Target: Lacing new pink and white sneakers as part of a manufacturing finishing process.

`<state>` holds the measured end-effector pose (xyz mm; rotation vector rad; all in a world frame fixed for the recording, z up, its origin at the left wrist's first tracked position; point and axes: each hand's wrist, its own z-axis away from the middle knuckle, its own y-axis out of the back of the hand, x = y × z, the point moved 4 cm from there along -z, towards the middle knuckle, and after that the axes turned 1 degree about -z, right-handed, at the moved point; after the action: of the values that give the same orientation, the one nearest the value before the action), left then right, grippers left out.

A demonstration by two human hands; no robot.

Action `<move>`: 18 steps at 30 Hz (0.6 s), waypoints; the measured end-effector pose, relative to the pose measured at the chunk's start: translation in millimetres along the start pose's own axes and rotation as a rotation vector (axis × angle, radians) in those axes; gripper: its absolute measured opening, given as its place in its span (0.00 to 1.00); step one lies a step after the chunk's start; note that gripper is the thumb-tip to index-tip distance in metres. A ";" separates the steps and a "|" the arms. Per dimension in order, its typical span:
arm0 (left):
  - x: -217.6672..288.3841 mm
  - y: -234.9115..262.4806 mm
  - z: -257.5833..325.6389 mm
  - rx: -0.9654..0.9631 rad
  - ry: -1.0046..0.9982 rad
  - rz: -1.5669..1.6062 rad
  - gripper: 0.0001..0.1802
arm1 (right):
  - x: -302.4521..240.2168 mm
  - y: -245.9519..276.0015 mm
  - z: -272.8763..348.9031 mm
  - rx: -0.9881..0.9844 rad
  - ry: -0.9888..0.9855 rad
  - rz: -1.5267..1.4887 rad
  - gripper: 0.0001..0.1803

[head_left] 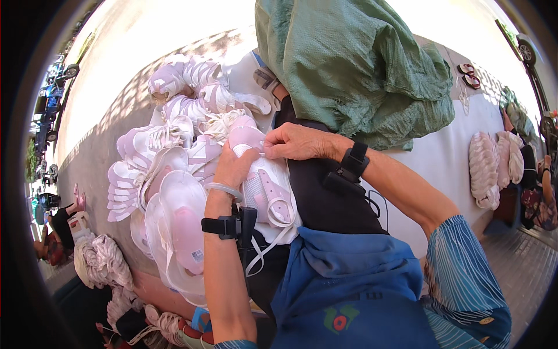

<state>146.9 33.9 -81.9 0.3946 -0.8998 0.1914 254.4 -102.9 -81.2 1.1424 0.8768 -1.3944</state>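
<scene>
A pale pink and white shoe upper [251,187] rests on my lap, its toe pointing away from me. My left hand [233,167] is wrapped round its left side near the toe, with the thumb on the front of the tongue. Across from it, the bent fingers of my right hand [297,141] pinch a short white piece of shoelace at the lowest eyelets. The fingertips of both hands almost meet there. More white lace [281,212] loops over the pink eyelet strip, and its loose end hangs down toward my apron [349,262].
Stacked pink and white shoe uppers [165,192] are heaped close on my left. A big green woven sack [354,70] lies ahead. Sandals [469,75] and bundled uppers [485,168] are to the right. More bundles [102,260] and seated people are at both edges.
</scene>
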 end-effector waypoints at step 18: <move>0.7 6.2 25.3 0.031 0.108 0.229 0.12 | -57.1 -40.9 41.8 0.256 0.316 0.569 0.06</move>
<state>127.0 29.2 -65.7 0.3059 -0.8353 0.4337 204.8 -120.6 -18.7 1.6848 0.5253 -0.8812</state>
